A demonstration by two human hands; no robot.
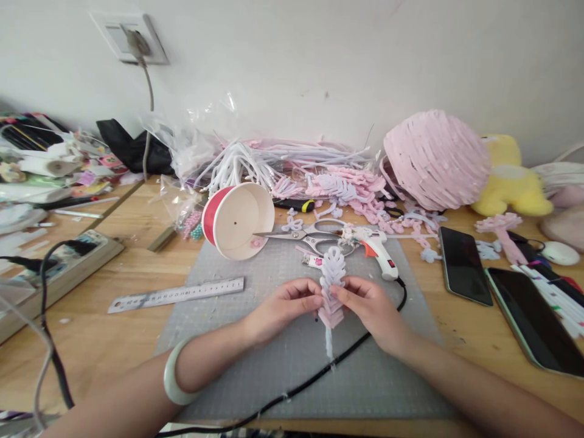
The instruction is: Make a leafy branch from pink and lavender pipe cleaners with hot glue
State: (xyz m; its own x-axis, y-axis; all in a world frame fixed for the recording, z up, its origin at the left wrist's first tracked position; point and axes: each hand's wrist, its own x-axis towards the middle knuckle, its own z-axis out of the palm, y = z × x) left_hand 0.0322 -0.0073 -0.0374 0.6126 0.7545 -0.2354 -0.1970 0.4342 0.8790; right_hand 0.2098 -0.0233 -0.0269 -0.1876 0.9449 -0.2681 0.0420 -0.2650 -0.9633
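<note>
Between my two hands a pipe-cleaner leaf (334,267) stands upright, pale lilac at the looped top and pinkish lower down, with a thin stem pointing down. My left hand (296,304) pinches its left edge between thumb and fingers. From the other side my right hand (369,304) grips it, the thumb lying over its front. Just behind the leaf are a pair of scissors (314,236) and a white hot glue gun (375,246) with an orange trigger. Beneath everything lies a grey cutting mat (219,353).
A paper cup (241,219) lies tipped on its side. Left of it is a metal ruler (177,295). The glue gun's black cable (301,386) crosses the mat. Two phones (465,264) lie right, below a pink wrapped ball (438,161). A power strip (86,255) sits left; pipe cleaners (241,164) pile behind.
</note>
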